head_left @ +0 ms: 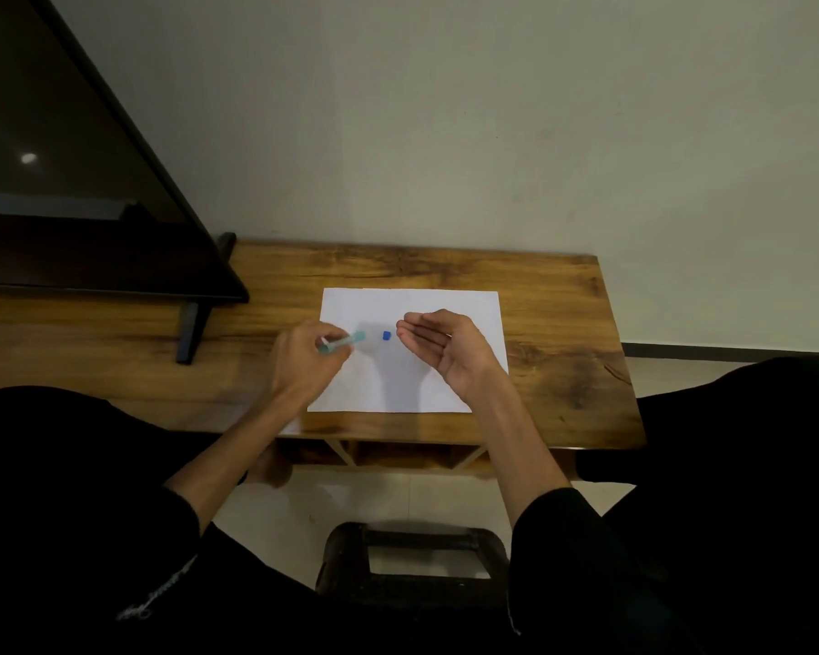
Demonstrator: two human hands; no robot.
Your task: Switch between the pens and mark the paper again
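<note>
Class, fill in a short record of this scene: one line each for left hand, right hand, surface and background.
left hand: left hand grips a teal pen
right hand: right hand open, palm up, near a small blue cap
surface: white paper on a wooden table
background: dark screen at the left

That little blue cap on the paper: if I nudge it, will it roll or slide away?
The blue cap looks tiny and probably very light, so a nudge would likely send it skidding on the smooth white paper. It looks squat, so it may slide rather than roll. A fingertip pinch seems safer than a push.
</note>
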